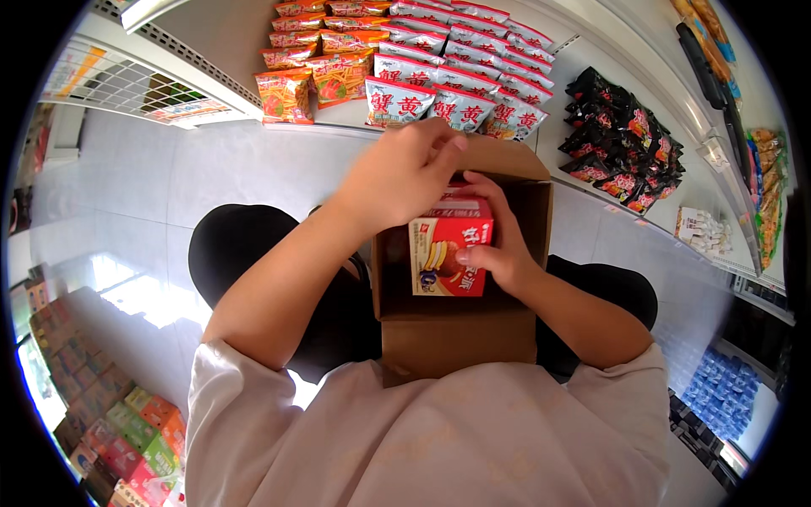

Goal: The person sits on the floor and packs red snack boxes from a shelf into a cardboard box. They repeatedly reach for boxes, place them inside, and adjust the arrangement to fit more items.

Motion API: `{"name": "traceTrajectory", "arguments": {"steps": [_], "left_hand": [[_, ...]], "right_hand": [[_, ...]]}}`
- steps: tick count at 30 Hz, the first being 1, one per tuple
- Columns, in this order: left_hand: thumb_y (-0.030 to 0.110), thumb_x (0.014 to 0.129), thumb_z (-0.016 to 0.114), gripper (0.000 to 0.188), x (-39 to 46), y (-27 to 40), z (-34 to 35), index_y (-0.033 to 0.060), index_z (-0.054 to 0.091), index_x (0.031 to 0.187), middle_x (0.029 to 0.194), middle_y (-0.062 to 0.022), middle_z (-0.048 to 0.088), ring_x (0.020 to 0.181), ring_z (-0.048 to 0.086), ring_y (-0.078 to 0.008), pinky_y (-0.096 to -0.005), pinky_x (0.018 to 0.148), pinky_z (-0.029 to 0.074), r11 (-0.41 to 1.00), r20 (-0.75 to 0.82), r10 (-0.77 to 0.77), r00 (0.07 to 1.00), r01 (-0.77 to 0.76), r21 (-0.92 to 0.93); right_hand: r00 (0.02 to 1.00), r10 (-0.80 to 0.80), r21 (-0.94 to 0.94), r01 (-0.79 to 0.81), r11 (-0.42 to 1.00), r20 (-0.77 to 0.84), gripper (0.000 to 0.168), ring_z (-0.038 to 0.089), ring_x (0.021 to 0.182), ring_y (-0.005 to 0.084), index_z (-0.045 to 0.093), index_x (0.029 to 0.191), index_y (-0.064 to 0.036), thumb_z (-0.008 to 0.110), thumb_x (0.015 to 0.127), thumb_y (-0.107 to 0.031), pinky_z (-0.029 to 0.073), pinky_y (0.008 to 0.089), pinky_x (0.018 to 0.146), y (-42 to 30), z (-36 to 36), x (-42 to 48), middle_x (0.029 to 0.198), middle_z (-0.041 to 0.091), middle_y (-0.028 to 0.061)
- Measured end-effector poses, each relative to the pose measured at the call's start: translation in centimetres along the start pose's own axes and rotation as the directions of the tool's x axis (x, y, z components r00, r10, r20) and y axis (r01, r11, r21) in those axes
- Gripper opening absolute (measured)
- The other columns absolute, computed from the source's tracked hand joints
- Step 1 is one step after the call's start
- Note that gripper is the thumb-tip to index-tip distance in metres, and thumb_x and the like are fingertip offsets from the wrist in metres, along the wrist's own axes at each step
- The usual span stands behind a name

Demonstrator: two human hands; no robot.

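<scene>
An open cardboard carton [459,339] sits between my knees, its flaps folded out toward and away from me. Inside it is a red and cream snack box [453,256] with a pie picture and printed writing. My right hand [504,237] grips this box by its right side, the thumb on the printed face and the fingers around the far edge. Above the box, my left hand [408,168] is curled near the far carton flap [507,157]. Its fingertips are partly hidden, so I cannot tell whether it pinches anything. The back of the box is covered by my left hand.
Ahead, a low shelf bears rows of orange snack bags [342,76] and white-and-red snack bags [399,100]. Black snack bags [624,142] lie to the right. Stacked colourful cartons [136,421] stand behind left; blue-wrapped goods [722,393] are low at right.
</scene>
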State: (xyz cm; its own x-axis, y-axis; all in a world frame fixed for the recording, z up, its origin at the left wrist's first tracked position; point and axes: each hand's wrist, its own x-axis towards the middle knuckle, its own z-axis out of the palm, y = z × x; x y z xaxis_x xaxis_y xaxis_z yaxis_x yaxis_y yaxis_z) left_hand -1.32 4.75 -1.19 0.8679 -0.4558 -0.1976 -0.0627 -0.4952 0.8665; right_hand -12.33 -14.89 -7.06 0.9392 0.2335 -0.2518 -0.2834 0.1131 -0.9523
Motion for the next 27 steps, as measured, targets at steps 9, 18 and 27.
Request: {"name": "traceTrajectory", "arguments": {"steps": [9,18,27], "left_hand": [[0.023,0.097,0.064,0.026,-1.3,-0.8,1.1,0.0015,0.067,0.111,0.105,-0.019,0.072,0.099,0.069,-0.0397,-0.047,0.085,0.056,0.946,0.144,0.101,0.984,-0.14,0.293],[0.018,0.092,0.067,0.022,-1.2,-1.6,1.0,0.0021,0.064,0.108,0.104,-0.0158,0.071,0.099,0.069,-0.0379,-0.048,0.082,0.057,0.885,0.023,0.242,0.97,-0.23,0.405],[0.02,0.09,0.07,0.023,-0.8,-2.4,1.5,0.003,0.061,0.103,0.1,-0.0161,0.07,0.09,0.072,-0.0377,-0.047,0.075,0.06,0.813,0.062,0.271,0.961,-0.263,0.52]], "right_hand": [[0.739,0.623,0.423,-0.495,0.759,-0.254,0.056,0.066,0.113,0.0234,0.049,0.136,-0.01,0.071,0.089,-0.031,0.055,0.0477,0.094,2.7,0.9,1.3,0.126,0.063,0.0106],[0.722,0.141,-0.299,-0.445,0.844,-0.677,0.075,0.06,0.12,0.0285,0.046,0.137,0.003,0.079,0.086,-0.04,0.051,0.0456,0.1,16.0,2.2,4.2,0.128,0.06,0.0213],[0.783,-0.069,-0.59,-0.405,0.699,-0.619,0.093,0.041,0.132,0.0527,0.044,0.137,-0.003,0.087,0.072,-0.053,0.037,0.0575,0.112,22.0,1.9,7.4,0.141,0.038,0.0333]]}}
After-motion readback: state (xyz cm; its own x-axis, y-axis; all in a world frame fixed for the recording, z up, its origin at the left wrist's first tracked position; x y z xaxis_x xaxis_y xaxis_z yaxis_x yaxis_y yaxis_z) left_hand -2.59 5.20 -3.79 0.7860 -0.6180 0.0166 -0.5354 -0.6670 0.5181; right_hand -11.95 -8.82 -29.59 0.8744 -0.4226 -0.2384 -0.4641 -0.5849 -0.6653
